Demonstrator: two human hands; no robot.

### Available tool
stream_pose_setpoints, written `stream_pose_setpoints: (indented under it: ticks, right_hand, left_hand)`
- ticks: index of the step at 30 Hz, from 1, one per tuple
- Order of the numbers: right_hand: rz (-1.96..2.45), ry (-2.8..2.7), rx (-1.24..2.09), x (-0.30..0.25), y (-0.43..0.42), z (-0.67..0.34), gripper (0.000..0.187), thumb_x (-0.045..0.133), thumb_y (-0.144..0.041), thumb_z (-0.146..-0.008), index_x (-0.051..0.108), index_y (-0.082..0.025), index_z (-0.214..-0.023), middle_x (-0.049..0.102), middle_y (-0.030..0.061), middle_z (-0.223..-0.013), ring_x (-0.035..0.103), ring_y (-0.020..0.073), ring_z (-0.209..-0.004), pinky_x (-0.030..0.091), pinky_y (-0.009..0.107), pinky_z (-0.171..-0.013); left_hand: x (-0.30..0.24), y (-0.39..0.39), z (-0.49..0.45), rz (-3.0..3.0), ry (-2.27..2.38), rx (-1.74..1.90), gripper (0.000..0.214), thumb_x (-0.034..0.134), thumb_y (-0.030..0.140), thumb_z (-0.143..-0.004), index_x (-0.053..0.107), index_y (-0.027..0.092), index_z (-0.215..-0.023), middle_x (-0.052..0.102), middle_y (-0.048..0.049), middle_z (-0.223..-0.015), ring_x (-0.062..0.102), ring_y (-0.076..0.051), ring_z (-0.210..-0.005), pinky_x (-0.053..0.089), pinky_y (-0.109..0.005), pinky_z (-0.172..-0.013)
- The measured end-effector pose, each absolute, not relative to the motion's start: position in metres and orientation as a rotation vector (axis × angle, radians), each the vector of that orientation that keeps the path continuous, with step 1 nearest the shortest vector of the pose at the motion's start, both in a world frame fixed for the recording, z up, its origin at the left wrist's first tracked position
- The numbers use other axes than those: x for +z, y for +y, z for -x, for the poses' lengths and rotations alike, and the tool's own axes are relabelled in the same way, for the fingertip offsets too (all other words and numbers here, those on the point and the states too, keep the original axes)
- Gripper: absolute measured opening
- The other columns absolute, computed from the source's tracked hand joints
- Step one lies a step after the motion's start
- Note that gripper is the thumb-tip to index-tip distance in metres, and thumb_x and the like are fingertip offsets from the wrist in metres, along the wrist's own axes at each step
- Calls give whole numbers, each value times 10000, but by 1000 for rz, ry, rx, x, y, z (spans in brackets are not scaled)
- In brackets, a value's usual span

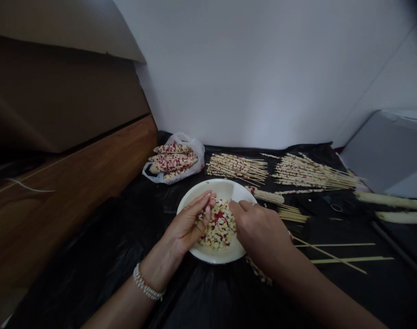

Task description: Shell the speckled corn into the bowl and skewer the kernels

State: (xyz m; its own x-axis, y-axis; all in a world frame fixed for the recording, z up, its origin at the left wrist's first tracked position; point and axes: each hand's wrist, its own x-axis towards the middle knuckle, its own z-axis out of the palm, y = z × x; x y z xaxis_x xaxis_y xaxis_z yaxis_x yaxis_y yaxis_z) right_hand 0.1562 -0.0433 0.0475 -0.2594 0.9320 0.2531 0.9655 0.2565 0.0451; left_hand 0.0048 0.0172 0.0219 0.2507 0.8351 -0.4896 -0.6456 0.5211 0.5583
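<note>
A white bowl (192, 196) with loose pale and dark red corn kernels (217, 235) in it stands in front of me. Over its left side is my left hand (191, 221), fingers curled and fingertips close together; what they hold is too small to make out. My right hand (258, 224) is closed above the right rim, knuckles up. A thin wooden skewer (332, 256) runs out from beneath it to the lower right, in line with the pinched fingers, which hide its other end. A kernel-like bit sits on it by the wrist.
Behind the bowl lie a plastic bag of corn cobs (174, 160) and two piles of kernel-threaded skewers (234, 167). A partly stripped cob (268, 195), bare skewers (292, 213) and stripped cobs (390, 200) lie right. Black plastic sheeting (126, 256) spreads beneath; a wooden board (92, 160) borders the left.
</note>
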Motion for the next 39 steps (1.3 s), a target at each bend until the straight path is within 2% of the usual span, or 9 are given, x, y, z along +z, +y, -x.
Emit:
stream_pose_setpoints:
  ticks: [10,16,22,26,39]
  right_hand:
    - [1824,-2325,-261,42,-43,-153,237,438,-24,-825,614,-149,-922,657,70,-786,621,182,-633,196,291,-499]
    - [1822,-2299,-218,42,-41,-154,216,425,-45,-835,597,-158,-901,657,60,-783,621,173,-637,209,296,-507]
    - [1847,-2305,-130,44,-41,-154,220,429,-49,-814,590,-163,-911,659,61,-801,617,177,-652,209,298,-517]
    - [1831,-2293,-111,45,-41,-154,218,432,-41,-810,585,-161,-910,661,57,-818,602,155,-663,219,293,-527]
    - [1778,-2234,-129,37,-40,-151,201,419,-57,-838,585,-169,-861,660,51,-776,606,165,-624,203,295,-511]
  left_hand:
    - [19,16,-10,-335,862,1039,157,601,18,-827,709,82,-920,716,-80,-842,688,-93,-686,552,-109,-575]
    - [22,16,-8,-226,823,1007,174,589,133,-871,688,90,-1009,686,-77,-831,660,-89,-650,548,-135,-548]
    - [20,18,-7,-176,735,1024,149,553,48,-870,690,81,-919,621,-38,-723,586,-44,-561,507,-104,-516]
    - [19,17,-10,-231,760,1054,129,564,58,-868,691,68,-889,614,-31,-706,569,-35,-543,490,-90,-496]
    - [15,10,-16,-310,783,983,97,593,49,-846,687,53,-867,634,-31,-674,583,-38,-529,486,-89,-483]
